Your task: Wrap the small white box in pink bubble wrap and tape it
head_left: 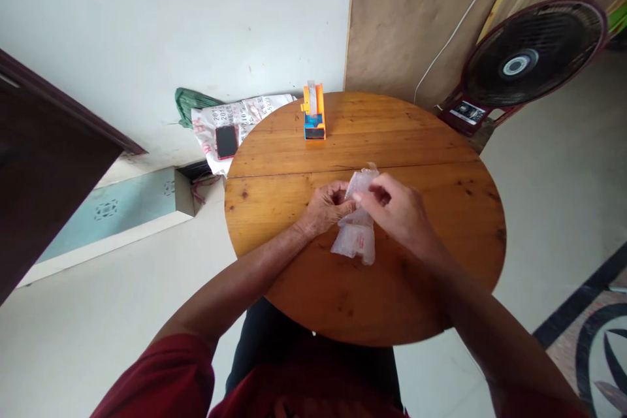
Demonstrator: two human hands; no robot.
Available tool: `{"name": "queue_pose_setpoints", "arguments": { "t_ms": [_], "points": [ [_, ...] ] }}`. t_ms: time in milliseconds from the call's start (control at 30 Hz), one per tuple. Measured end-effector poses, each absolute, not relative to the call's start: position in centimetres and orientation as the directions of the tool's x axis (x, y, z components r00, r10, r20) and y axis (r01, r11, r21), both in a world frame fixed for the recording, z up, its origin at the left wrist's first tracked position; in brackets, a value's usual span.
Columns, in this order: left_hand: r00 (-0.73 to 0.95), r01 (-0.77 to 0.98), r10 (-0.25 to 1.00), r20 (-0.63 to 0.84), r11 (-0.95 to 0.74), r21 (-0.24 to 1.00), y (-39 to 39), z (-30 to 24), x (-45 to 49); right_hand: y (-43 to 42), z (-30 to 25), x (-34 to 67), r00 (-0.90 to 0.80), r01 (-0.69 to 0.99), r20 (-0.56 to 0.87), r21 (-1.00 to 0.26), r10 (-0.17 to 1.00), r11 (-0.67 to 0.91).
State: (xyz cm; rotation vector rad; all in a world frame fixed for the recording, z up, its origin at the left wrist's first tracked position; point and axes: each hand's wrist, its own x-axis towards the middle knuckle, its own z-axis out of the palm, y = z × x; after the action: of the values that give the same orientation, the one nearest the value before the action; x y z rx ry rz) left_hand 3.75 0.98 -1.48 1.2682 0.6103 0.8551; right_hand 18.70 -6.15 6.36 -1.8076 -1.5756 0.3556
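Observation:
A crumpled, see-through plastic bag [356,240] with small red print lies over the middle of the round wooden table [274,209]. My left hand [327,209] is closed on the bag's left side, thumb and fingers pressed together. On the other side, my right hand [394,206] pinches the upper part of the same plastic between thumb and fingers. Between the hands the plastic stands up a little, and its lower end spreads towards me. What lies inside the folds, if anything, I cannot make out.
An orange and blue tape dispenser [314,114] stands at the table's far edge. Beyond the left edge, a phone [226,142] rests on a printed white sack [259,108]. A fan [519,65] stands at the right, near the wall.

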Motion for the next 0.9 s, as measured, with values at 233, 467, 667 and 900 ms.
{"name": "queue_pose_setpoints", "arguments": {
  "t_ms": [233,467,667,900],
  "points": [
    [0.569,-0.232,0.822,0.007,0.153,0.961,0.6,-0.5,3.5,-5.5,4.0,18.8,0.197,0.731,0.216,-0.683,0.956,0.003],
    [0.443,-0.189,0.893,-0.079,0.179,0.966,1.5,0.1,2.7,-5.9,3.2,20.5,0.376,0.338,0.158,-0.941,0.913,0.024],
    [0.387,-0.255,0.914,-0.122,0.233,0.938,2.6,-0.3,2.4,-4.8,2.4,21.8,0.431,-0.117,-0.086,-0.992,0.899,-0.038],
    [0.253,-0.219,0.967,0.018,0.039,0.975,2.8,0.1,2.1,-4.2,1.7,22.4,0.424,-0.251,-0.160,-0.966,0.891,-0.054]
  ]
}}
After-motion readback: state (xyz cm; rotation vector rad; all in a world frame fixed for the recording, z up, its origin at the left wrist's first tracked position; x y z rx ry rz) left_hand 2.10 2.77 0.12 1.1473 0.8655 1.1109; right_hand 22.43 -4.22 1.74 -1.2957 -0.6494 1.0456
